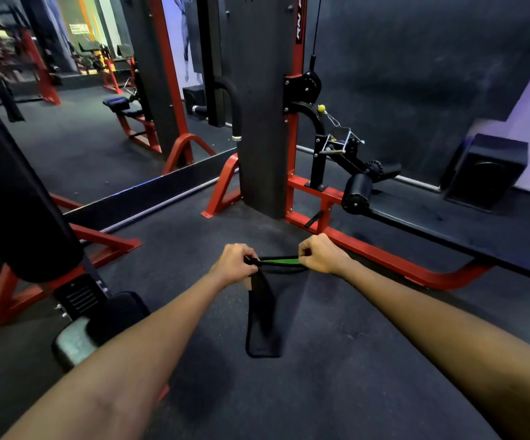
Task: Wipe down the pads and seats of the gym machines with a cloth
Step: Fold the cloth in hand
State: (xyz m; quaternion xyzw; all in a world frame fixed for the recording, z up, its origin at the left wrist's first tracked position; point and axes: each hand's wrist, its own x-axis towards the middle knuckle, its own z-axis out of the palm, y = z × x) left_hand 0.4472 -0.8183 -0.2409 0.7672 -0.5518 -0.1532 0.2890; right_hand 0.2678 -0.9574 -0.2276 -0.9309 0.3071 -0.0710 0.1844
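Observation:
A dark cloth (265, 315) with a green top edge hangs in front of me over the floor. My left hand (236, 263) pinches its upper left corner and my right hand (319, 254) pinches the upper right corner, so the top edge is pulled taut between them. To the right runs the long black seat (448, 231) of a red-framed rowing machine, with a round black roller pad (356, 193) at its near end. At the left stands a big black pad (19, 198) of another machine, and a small dark pad (120, 315) lies below it.
A tall black weight-stack column (262, 122) with a red frame stands straight ahead, a cable handle (339, 139) hanging at its right. A wall mirror (98, 106) fills the left back. A black box (487, 168) sits by the right wall. Dark rubber floor (320, 360) lies underfoot.

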